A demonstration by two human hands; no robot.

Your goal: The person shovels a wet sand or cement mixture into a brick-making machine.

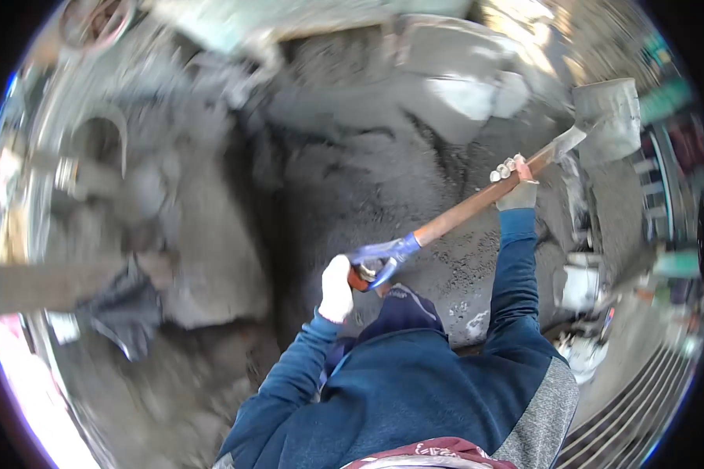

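A shovel is held slantwise across the front of my body, its wooden shaft rising to the right. My left hand, in a white glove, is closed around the blue D-shaped handle. Farther up, close to the blade, my gloved right hand wraps around the shaft. The flat grey metal blade is raised at the upper right. No load can be made out on the side of the blade that shows. Dark grey, gritty material covers the ground beneath the shovel.
A wooden beam with a black cloth over it juts in from the left. Pale sack-like shapes lie at the top. A white container stands on the right, above ridged sheeting. The edges are blurred.
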